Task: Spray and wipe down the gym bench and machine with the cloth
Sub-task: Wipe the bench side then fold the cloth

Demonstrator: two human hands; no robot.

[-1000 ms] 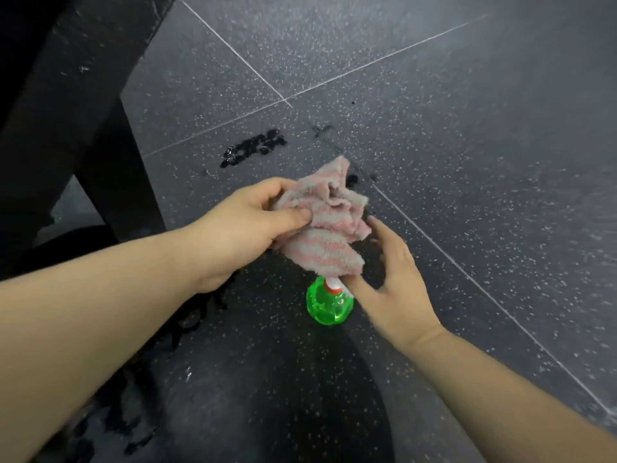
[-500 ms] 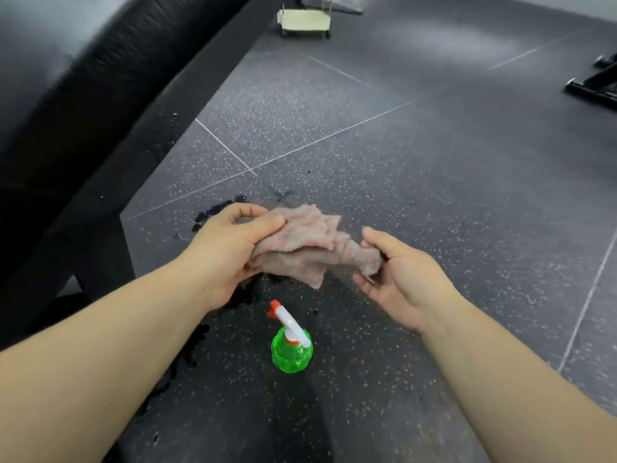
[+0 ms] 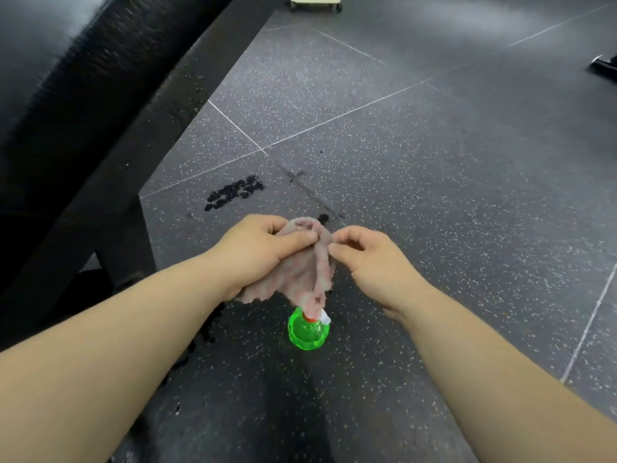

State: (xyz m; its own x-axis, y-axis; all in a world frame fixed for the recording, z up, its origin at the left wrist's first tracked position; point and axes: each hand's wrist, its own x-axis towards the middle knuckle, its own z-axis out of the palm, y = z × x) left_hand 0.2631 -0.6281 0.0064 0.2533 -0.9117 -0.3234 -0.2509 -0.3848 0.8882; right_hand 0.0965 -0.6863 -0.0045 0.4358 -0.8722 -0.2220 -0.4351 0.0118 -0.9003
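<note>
A pink striped cloth [image 3: 300, 272] hangs crumpled between both hands above the floor. My left hand [image 3: 257, 252] grips its upper left part with thumb and fingers curled round it. My right hand [image 3: 370, 262] pinches the cloth's top edge at the fingertips. Below the cloth stands a green spray bottle [image 3: 307, 330] on the floor; the cloth's hanging corner covers part of its white and orange nozzle. The black padded gym bench [image 3: 66, 78] fills the upper left, with its black frame [image 3: 110, 212] slanting down beside my left arm.
The speckled dark rubber floor [image 3: 434, 162] has a wet patch [image 3: 233, 192] ahead of my hands. A pale wheeled cart [image 3: 315, 1] stands at the top edge. Part of a black machine base [image 3: 606, 63] shows at the far right.
Both hands came closer together and bunched the cloth; my right hand went from an open palm under the cloth to pinching its top edge. The view tilted slightly down.
</note>
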